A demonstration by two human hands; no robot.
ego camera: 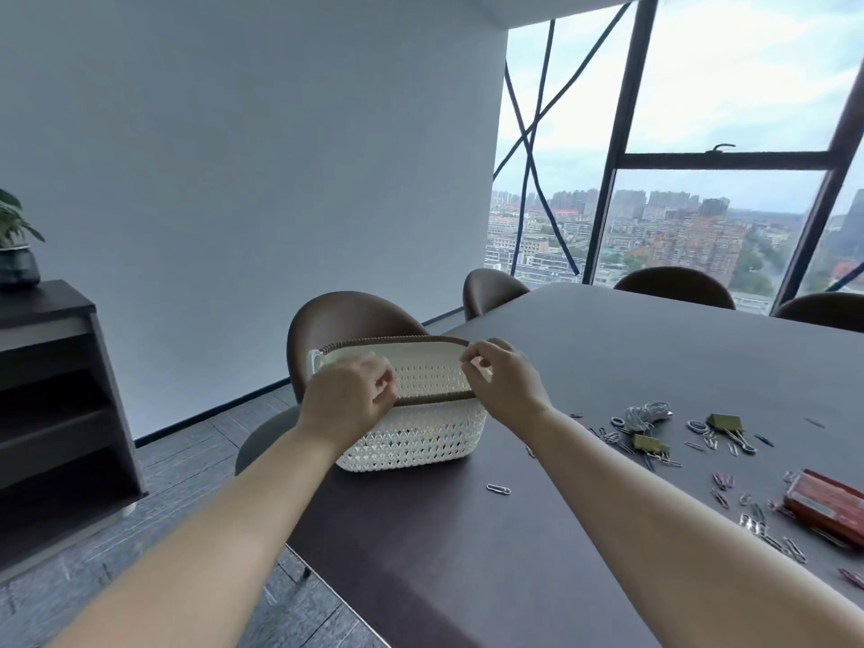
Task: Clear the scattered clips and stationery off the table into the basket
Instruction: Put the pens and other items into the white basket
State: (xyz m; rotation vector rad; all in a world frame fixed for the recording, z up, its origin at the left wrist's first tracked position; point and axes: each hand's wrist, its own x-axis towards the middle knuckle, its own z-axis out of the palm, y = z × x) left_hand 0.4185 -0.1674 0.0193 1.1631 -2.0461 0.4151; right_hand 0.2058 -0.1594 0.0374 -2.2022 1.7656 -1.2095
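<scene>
White lattice basket (421,441) sits at the worktop (608,367) corner, left hand (348,399) gripping its near rim to steady it, right hand (507,385) pinched at the rim, hold unclear; paper clips (498,489) and binder clips (724,422) lie scattered to the right.

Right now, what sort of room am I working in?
Most likely a high-rise office meeting room: a long dark table with brown chairs round it, and a tall window overlooking city buildings.

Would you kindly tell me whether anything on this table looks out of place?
Yes: silver paper clips and olive binder clips lie strewn loose across the dark table's right side, and one clip lies alone near the white lattice basket.
</scene>
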